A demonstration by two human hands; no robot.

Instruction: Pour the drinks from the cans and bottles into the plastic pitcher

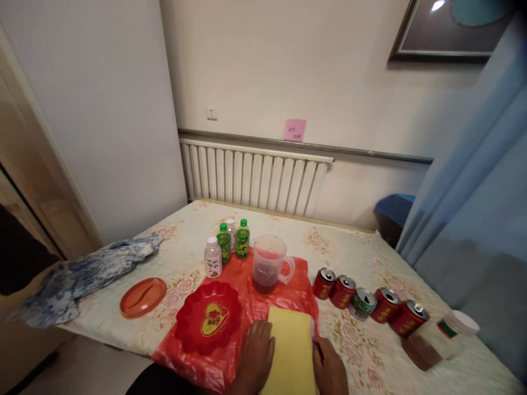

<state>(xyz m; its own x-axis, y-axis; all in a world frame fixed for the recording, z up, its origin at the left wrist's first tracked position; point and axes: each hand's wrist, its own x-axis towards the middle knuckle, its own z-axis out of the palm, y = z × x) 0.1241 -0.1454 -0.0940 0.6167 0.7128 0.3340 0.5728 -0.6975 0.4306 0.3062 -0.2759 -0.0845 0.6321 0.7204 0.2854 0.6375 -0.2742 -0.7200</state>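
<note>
1. Two hands frame a yellow cloth (292,351) on the red plastic sheet (284,296): our left hand (255,354) lies flat at its left edge, our right hand (329,367) at its right edge, neither grip closed.
2. Nearby, we see a pitcher (269,263) behind the cloth, and a red dish (208,323) to its left on the worktop (354,258).

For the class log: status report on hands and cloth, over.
Left hand and right hand flat beside flat yellow cloth. Clear plastic jug stands just behind.

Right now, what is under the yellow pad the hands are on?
The yellow pad lies on a red plastic bag spread over the table, with the left hand and right hand at its edges. Anything directly beneath it is covered.
</note>
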